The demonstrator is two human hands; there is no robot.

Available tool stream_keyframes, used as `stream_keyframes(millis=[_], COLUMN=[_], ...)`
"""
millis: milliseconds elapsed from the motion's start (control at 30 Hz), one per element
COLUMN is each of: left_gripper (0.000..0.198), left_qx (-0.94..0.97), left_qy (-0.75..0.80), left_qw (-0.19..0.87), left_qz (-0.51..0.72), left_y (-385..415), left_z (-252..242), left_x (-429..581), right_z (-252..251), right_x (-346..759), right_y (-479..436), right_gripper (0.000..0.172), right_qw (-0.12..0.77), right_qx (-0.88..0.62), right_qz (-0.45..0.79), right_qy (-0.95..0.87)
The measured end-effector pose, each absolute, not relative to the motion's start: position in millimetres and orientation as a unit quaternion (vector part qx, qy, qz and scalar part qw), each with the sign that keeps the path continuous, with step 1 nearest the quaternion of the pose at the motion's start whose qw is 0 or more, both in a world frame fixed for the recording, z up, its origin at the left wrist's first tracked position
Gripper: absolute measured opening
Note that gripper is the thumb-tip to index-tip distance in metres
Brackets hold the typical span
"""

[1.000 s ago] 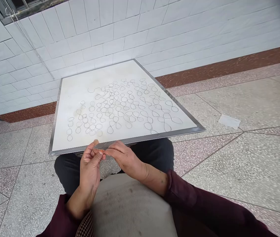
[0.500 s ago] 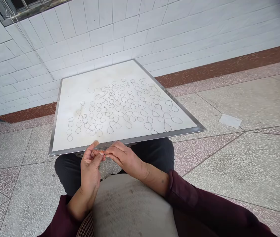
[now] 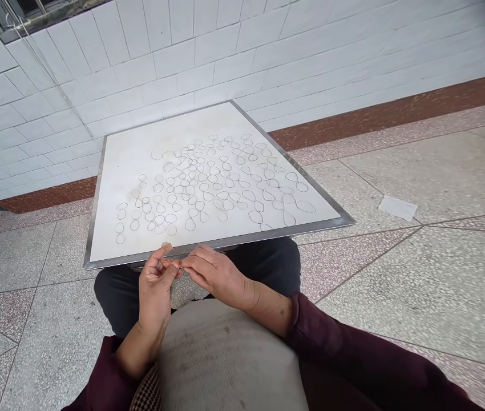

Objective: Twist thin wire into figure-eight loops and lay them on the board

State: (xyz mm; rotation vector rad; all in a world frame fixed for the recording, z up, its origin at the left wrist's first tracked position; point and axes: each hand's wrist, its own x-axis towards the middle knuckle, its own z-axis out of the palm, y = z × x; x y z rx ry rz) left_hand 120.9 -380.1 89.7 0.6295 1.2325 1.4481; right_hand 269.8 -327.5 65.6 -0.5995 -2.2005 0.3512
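Observation:
My left hand (image 3: 156, 288) is in front of the near edge of a white board (image 3: 108, 200), its thumb and a finger pinched together. Tan tape seems to wrap one of its fingertips. My right hand (image 3: 221, 278) meets it from the right, fingers bent and closed at the tips. Between the two sets of fingertips runs a thin wire (image 3: 181, 266), mostly hidden by the fingers. On the board lie many thin wire loops (image 3: 192, 219), most twisted into figure eights. A longer wavy wire (image 3: 163, 156) lies at their far left.
A metal rim (image 3: 311, 181) borders the board, which stands near a white tiled wall (image 3: 174, 63). My dark-trousered knees (image 3: 270, 265) are under its near edge. A white paper-like piece (image 3: 397, 207) lies on the speckled floor (image 3: 396, 297) at right.
My hands stay pinched together at nearly the same spot, with only slight finger movement. The whole view has shifted a little.

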Motion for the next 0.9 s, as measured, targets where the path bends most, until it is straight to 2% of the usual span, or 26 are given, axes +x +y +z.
stream_keyframes(millis=[200,433,533,600,733,900], left_gripper=[0.041,0.041,0.044,0.045,0.043,0.042], left_qx=[0.258,0.267,0.258,0.253,0.269,0.277], left_qy=[0.527,0.523,0.529,0.529,0.537,0.534], left_qw=[0.540,0.530,0.526,0.521,0.509,0.510], left_qz=[0.604,0.612,0.615,0.620,0.616,0.614], left_y=[-379,-380,-381,-382,-385,-387], left_z=[90,90,91,91,90,87], left_x=[121,116,115,116,117,119], right_z=[66,62,58,58,63,64], right_x=[271,275,274,273,269,265], right_y=[-328,-327,-331,-333,-334,-337], right_gripper=[0.021,0.008,0.015,0.021,0.022,0.028], right_qw=[0.385,0.401,0.457,0.477,0.413,0.399], right_qx=[-0.244,-0.246,-0.281,-0.318,-0.306,-0.292], right_qz=[0.155,0.206,0.313,0.427,0.666,0.736], right_qy=[-0.877,-0.858,-0.784,-0.699,-0.541,-0.462])
